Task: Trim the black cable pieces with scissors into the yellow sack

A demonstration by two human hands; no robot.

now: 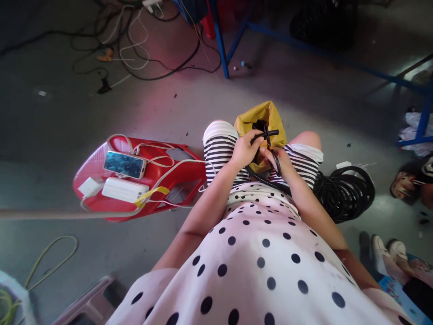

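My left hand (248, 148) is closed around a thin black ribbed tube (270, 133), whose free end points right above the fingers. My right hand (280, 159) grips what look like scissors (277, 163), with a black loop handle and an orange part near the middle. They cross the tube close to my left fingers. Below both hands, a yellow bag (275, 118) stands open between my knees, with dark pieces inside that I cannot make out. More black tube runs over my lap toward a large coil (348, 194) beside my right leg.
On my left, a red plastic stool (155, 174) bears a phone (124, 164), a white power bank (124, 190) and white cables. A blue metal frame (219, 40) stands ahead, with tangled cords (162, 77) on the floor. Another person's shoes (397, 248) show at lower right.
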